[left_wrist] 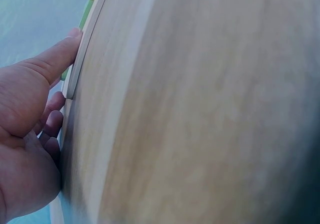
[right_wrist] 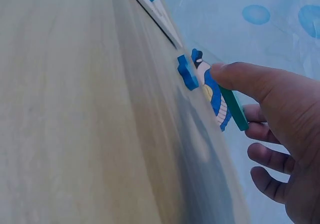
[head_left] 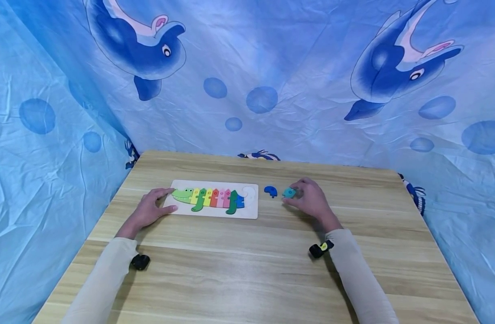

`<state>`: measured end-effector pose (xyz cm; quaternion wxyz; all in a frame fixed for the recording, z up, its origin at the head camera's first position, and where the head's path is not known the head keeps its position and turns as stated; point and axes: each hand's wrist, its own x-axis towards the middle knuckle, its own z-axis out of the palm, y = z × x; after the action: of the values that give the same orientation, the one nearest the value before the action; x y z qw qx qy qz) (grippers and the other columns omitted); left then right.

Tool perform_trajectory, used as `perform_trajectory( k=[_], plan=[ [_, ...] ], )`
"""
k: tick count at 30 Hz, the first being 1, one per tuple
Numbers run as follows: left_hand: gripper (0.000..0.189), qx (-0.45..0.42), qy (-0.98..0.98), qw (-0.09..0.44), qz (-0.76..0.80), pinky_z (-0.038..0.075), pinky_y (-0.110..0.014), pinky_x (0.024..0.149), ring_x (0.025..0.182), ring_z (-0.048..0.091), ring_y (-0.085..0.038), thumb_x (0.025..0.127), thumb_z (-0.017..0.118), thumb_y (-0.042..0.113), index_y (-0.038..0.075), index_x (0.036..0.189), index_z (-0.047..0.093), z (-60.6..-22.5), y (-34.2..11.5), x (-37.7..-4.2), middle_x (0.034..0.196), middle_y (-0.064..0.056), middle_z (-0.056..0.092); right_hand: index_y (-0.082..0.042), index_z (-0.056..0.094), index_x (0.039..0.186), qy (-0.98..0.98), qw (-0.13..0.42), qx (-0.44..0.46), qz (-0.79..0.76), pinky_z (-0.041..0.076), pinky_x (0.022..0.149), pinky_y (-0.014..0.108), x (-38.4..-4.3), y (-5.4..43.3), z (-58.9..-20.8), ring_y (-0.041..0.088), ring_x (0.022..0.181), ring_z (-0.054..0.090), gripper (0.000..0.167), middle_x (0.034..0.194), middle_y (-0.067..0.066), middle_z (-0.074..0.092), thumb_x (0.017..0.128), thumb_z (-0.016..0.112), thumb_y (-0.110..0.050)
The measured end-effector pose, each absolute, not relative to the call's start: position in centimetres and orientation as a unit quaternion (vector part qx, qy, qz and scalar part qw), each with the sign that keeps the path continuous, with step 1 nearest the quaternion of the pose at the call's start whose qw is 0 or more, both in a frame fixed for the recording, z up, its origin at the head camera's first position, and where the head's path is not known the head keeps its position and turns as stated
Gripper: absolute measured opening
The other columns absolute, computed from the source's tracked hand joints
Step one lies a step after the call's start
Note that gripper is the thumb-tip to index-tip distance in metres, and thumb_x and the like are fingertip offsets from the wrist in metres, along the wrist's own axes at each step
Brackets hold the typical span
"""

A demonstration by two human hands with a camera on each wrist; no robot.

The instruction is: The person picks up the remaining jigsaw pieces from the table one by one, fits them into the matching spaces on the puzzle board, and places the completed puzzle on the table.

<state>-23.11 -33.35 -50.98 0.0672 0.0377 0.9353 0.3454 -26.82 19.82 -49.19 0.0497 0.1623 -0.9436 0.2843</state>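
Observation:
A white crocodile puzzle board [head_left: 215, 213] lies flat on the table, with a green head and several coloured pieces fitted in its body. My left hand [head_left: 150, 208] rests at the board's left end, thumb and index finger spread apart on it. In the left wrist view the thumb [left_wrist: 57, 58] touches the board's edge. To the right of the board, my right hand [head_left: 310, 198] pinches a teal puzzle piece [head_left: 289, 192] between thumb and fingers. A blue puzzle piece [head_left: 270, 191] lies between the board and that hand. At the board's right end, a curled tail outline [head_left: 250, 194] shows bare.
The wooden table [head_left: 247, 270] reaches back to a blue curtain [head_left: 296, 130] printed with dolphins and bubbles. More curtain hangs along both sides. Each wrist wears a small black camera, such as the one at the right wrist [head_left: 321, 249].

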Motion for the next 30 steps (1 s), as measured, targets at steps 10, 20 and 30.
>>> perform_trajectory(
  k=[10, 20, 30],
  plan=[
    [0.076, 0.041, 0.935, 0.067, 0.347, 0.021, -0.071, 0.112, 0.143, 0.024, -0.053, 0.093, 0.076, 0.041, 0.011, 0.155, 0.045, -51.0, -33.4, -23.1, 0.159, -0.028, 0.031, -0.007, 0.075, 0.119, -0.939, 0.034, 0.177, 0.292, 0.049, 0.099, 0.053, -27.0, 18.5, -48.8, 0.033, 0.116, 0.059, 0.057, 0.122, 0.011, 0.067, 0.078, 0.089, -0.044],
    [0.075, 0.042, 0.935, 0.064, 0.346, 0.022, -0.071, 0.112, 0.142, 0.025, -0.053, 0.093, 0.076, 0.041, 0.011, 0.154, 0.046, -51.3, -33.4, -23.2, 0.158, -0.028, 0.033, -0.008, 0.075, 0.119, -0.935, 0.037, 0.192, 0.295, 0.05, 0.095, 0.05, -27.2, 16.4, -48.8, 0.029, 0.111, 0.059, 0.057, 0.117, 0.008, 0.066, 0.076, 0.09, -0.043],
    [0.074, 0.045, 0.935, 0.061, 0.347, 0.022, -0.07, 0.112, 0.142, 0.025, -0.053, 0.093, 0.076, 0.039, 0.01, 0.154, 0.045, -51.1, -33.5, -23.1, 0.158, -0.028, 0.033, -0.01, 0.076, 0.117, -0.935, 0.038, 0.202, 0.289, 0.052, 0.085, 0.043, -27.4, 13.8, -48.2, 0.024, 0.101, 0.058, 0.055, 0.113, 0.005, 0.064, 0.077, 0.089, -0.045]
  ],
)
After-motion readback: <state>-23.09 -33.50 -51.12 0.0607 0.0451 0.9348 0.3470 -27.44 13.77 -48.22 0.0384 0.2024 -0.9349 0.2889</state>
